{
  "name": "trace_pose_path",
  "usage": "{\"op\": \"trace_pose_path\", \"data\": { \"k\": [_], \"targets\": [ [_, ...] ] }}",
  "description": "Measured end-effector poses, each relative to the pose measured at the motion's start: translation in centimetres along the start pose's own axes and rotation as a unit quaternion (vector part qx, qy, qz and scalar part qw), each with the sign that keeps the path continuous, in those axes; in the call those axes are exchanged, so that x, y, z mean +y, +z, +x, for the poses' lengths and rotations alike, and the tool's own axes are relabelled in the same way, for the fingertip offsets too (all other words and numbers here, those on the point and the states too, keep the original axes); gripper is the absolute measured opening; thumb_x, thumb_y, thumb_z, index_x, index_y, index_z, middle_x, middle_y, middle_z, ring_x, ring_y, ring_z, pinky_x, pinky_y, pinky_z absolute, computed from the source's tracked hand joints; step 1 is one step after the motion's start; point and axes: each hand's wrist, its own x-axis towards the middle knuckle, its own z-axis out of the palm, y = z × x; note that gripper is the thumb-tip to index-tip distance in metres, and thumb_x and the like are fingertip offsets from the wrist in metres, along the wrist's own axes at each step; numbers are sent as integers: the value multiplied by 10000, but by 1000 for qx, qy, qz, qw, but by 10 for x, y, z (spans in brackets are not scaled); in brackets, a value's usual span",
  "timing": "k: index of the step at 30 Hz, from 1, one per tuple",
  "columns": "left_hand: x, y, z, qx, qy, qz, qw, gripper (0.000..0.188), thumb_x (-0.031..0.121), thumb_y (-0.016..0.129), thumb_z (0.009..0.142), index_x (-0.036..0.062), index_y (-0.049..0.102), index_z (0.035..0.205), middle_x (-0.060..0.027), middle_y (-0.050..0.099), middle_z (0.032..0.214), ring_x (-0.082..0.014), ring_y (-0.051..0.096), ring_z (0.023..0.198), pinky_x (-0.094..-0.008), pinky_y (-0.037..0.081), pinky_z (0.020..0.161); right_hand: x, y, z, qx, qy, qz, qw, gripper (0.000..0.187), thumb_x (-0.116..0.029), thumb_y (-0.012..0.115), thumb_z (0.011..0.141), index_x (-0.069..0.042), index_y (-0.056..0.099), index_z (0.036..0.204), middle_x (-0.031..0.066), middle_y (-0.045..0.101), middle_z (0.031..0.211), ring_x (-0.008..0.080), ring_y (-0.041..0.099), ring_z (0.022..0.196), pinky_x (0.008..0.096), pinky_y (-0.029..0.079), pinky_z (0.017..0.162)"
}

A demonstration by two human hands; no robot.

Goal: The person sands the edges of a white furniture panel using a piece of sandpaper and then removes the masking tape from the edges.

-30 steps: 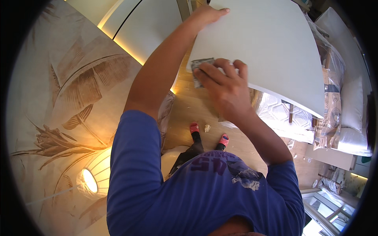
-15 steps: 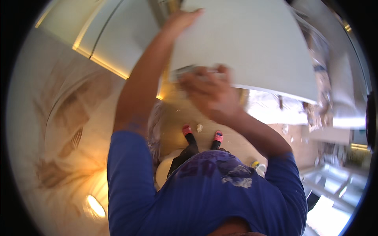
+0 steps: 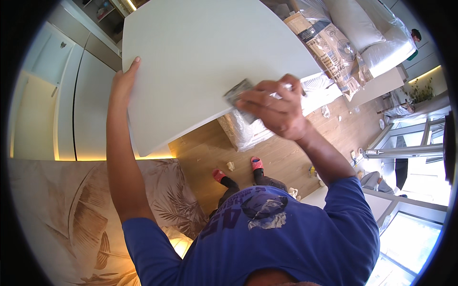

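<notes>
A large pale white panel (image 3: 205,52) fills the upper middle of the head view. At its left edge is my left hand (image 3: 125,81), with the thumb over the face and the fingers hidden behind the edge. My right hand (image 3: 279,107) is closed on a flat grey pad (image 3: 238,91) with darker marks, whose exact kind I cannot make out. The pad overlaps the panel's near edge, right of its lower left corner; whether it touches the surface cannot be seen. Slight blur covers the right fingers.
Plastic-wrapped cardboard packaging (image 3: 329,47) lies behind right, beside a wrapped sofa with a pillow (image 3: 355,24). Another plastic-wrapped piece (image 3: 241,131) is under the panel. White scraps (image 3: 231,166) dot the wooden floor (image 3: 200,148). Pale cabinets (image 3: 98,100) stand left, above a leaf-patterned surface (image 3: 62,209).
The view has turned, so the panel appears farther left. My right hand with the grey pad has gone from near the panel's lower left corner rightward along its near edge. My left hand still grips the left edge.
</notes>
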Motion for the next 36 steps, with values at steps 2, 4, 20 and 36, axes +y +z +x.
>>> {"op": "trace_pose_path", "data": {
  "k": [2,4,20,36],
  "targets": [
    [8,1,-5,4,-23,7,1000,788,554,714,918,-92,588,1350,-195,647,1309,-296,613,1202,-389,457,1046,25,-12,-16,24,20,-30,999,366,-75,773,775,-255,784,1093,-115,732,1112,118,629,1082,380,404,943],
    [6,-4,-5,12,-22,15,1000,801,570,713,914,-104,595,1330,-206,648,1296,-301,610,1205,-393,456,1048,43,-28,-23,38,39,-54,997,340,-46,771,785,-247,778,1059,-116,741,1076,122,634,1065,366,406,925],
    [15,-3,2,43,-44,86,994,887,638,720,872,-122,596,1312,-223,657,1271,-317,613,1192,-420,461,1040,38,-52,-75,-15,219,59,974,294,23,715,723,-88,767,991,184,585,1460,375,473,1434,555,311,1192],
    [7,-4,-3,28,-10,53,998,879,597,711,902,-127,548,1374,-236,627,1345,-326,578,1274,-393,431,1081,-4,-40,-39,-85,195,38,976,161,-67,688,815,-136,714,958,86,574,1458,275,496,1420,576,171,1249]
  ]
}}
